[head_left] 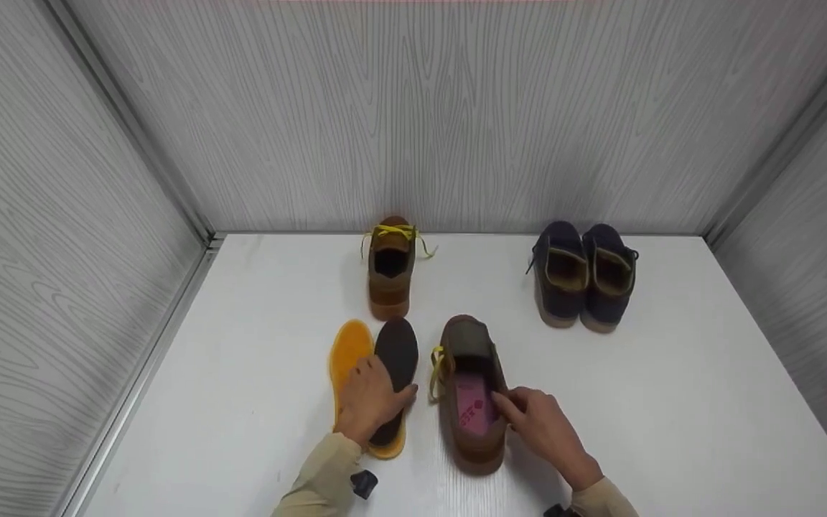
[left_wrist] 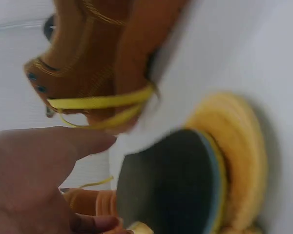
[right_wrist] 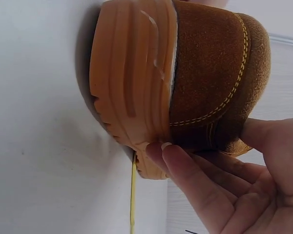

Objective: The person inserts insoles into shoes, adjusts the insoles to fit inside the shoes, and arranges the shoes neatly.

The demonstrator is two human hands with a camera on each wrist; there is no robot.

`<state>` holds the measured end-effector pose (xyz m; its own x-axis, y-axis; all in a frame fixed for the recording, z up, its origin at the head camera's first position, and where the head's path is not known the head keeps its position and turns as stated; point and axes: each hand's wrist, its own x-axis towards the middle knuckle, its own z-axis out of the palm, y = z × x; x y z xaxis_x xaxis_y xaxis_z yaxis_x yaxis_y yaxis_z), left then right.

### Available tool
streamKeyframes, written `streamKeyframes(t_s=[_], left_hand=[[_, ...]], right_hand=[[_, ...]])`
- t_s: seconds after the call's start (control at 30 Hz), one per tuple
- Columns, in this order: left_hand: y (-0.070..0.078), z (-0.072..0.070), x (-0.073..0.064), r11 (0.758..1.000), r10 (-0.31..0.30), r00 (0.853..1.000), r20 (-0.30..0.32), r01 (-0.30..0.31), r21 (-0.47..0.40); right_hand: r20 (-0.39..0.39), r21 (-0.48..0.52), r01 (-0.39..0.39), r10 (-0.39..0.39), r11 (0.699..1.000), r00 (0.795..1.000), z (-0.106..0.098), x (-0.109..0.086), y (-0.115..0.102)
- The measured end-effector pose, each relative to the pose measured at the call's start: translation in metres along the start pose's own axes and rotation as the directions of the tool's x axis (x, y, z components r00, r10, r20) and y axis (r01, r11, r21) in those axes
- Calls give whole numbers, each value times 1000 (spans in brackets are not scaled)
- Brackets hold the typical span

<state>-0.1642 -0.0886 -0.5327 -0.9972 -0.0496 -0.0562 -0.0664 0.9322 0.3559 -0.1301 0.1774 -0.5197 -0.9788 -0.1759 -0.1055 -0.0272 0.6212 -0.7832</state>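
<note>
A brown suede shoe (head_left: 477,449) with yellow laces and a pink inside sole (head_left: 477,413) stands in front of me. My right hand (head_left: 539,424) grips its right side, thumb in the opening and fingers along the outside; the right wrist view shows the fingertips at the ridged tan sole (right_wrist: 132,73). To the left lie an orange fuzzy insole (head_left: 350,348) and a dark insole (head_left: 397,352), side by side, with orange showing at the dark one's heel. Over both is my left hand (head_left: 369,398), thumb stretched out to the right, its fingertips near the dark insole (left_wrist: 171,180) in the left wrist view.
A matching brown shoe (head_left: 389,287) with yellow laces stands behind the insoles. Two dark blue shoes (head_left: 561,305) sit together at the back right. Grey wood-grain panels (head_left: 413,115) close off the white table (head_left: 679,402) at the back and sides.
</note>
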Motion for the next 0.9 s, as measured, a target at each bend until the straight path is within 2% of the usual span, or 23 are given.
streamKeyframes(t_s=[0.1,0.23,0.37,0.6,0.73,0.9], left_hand=[[-3,3,1,999,-10,999,39,8,46],[-5,6,2,998,-24,997,74,20,59],[-7,9,4,998,-31,998,62,28,52],[-7,7,10,994,-19,999,27,16,104],[-9,1,11,1000,-15,999,40,14,12],[-12,-11,10,994,-8,993,118,20,-107]], right_hand=[[6,20,0,0,1000,1000,0,0,0],[12,29,11,-12,1000,1000,0,0,1],[22,21,29,-29,999,999,0,-1,1],[5,10,23,-23,1000,1000,1,0,1],[-6,11,14,-14,1000,1000,2,0,1],[-32,-1,10,-10,1000,999,2,-1,2]])
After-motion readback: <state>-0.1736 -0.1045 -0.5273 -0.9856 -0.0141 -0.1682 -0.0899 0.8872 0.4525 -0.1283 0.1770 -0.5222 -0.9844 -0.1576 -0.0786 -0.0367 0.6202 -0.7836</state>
